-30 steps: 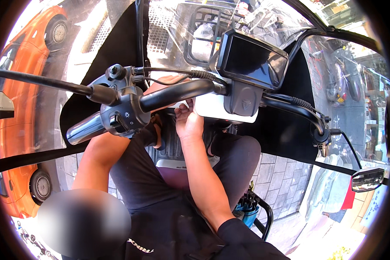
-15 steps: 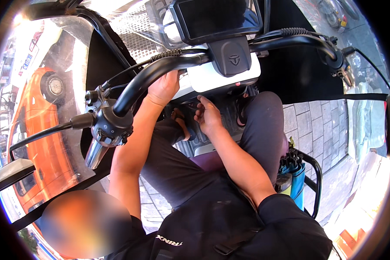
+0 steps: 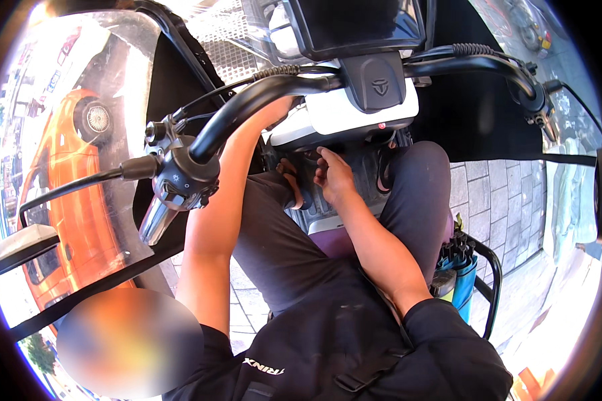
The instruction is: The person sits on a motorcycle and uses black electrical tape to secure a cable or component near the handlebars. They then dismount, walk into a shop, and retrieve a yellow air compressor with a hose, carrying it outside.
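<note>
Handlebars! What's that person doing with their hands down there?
A person sits behind the black handlebar of a small vehicle. Their left hand reaches under the bar, beside the white panel; its fingers are mostly hidden, so I can't tell what it holds. Their right hand is just below the panel, fingers loosely curled, with nothing visible in it. An orange car shows at the left.

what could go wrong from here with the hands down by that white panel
If the handlebar turned, it might knock the left forearm passing under it. The left hand is partly hidden, so a slip there could go unnoticed. The right hand is close to the panel, so its fingers might scrape its underside.
</note>
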`<state>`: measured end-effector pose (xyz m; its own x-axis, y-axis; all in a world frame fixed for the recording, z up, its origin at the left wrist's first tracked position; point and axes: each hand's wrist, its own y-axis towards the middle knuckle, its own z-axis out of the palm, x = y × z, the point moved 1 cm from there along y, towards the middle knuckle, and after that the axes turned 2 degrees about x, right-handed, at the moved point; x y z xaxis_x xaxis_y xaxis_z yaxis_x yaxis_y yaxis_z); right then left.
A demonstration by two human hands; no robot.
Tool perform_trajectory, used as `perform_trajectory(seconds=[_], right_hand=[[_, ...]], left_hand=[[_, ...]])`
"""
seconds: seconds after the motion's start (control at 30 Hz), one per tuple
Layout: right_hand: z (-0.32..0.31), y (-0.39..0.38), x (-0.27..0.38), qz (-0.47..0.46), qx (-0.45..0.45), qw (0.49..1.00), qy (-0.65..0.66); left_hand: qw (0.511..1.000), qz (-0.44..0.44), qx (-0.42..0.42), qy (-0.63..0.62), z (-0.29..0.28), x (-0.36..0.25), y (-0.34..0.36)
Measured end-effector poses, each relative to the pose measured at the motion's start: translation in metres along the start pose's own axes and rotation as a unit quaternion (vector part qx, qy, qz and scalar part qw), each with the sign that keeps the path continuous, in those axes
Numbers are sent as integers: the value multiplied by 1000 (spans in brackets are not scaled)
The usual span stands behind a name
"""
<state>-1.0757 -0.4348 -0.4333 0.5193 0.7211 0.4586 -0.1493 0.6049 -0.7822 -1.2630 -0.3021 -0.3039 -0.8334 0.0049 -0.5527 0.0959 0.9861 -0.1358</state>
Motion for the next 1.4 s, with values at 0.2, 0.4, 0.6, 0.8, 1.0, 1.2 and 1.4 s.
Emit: perform_trajectory(seconds=[0.2, 0.4, 0.6, 0.8, 1.0, 1.2, 1.4], right_hand=[[34, 33, 23, -89, 78, 993, 18], [72, 67, 33, -71, 214, 969, 101], [83, 68, 36, 3, 199, 955, 221], [75, 41, 34, 21, 184, 970, 160], [66, 21, 51, -8, 230, 967, 112], [86, -1, 39, -100, 176, 973, 114], [90, -9, 51, -118, 238, 953, 148]], left_hand=[[945, 77, 52, -315, 4, 44, -6], [863, 128, 43, -488, 15, 76, -29], [899, 135, 4, -418, -7, 62, -60], [944, 160, -54, -284, -26, 44, -82], [948, 273, -160, -34, -34, 12, -78], [943, 303, -139, -13, -5, 29, -67], [942, 296, -140, -78, 12, 36, -54]])
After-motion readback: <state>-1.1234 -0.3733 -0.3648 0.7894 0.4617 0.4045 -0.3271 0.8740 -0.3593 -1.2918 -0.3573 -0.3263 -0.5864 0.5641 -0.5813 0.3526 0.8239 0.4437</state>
